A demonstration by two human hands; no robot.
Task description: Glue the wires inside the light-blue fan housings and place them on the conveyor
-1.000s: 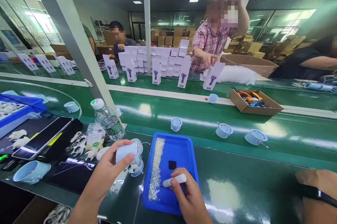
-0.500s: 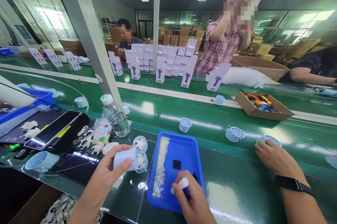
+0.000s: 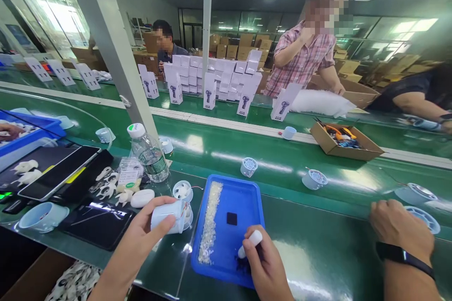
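Beside a blue plastic tray (image 3: 247,197), a pale-blue plastic cylinder (image 3: 165,210) is being gripped by the left hand (image 3: 146,230); over the tray, a white stick (image 3: 255,237) by the right hand (image 3: 265,261); dark bits (image 3: 242,264) are apparently remaining unused.

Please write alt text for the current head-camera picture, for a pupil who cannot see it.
A person's left hand holds a light-blue cylindrical part; the right hand grips a white stick over a blue tray with whitish bits. Beyond, printed white boxes stand along a green worktop.
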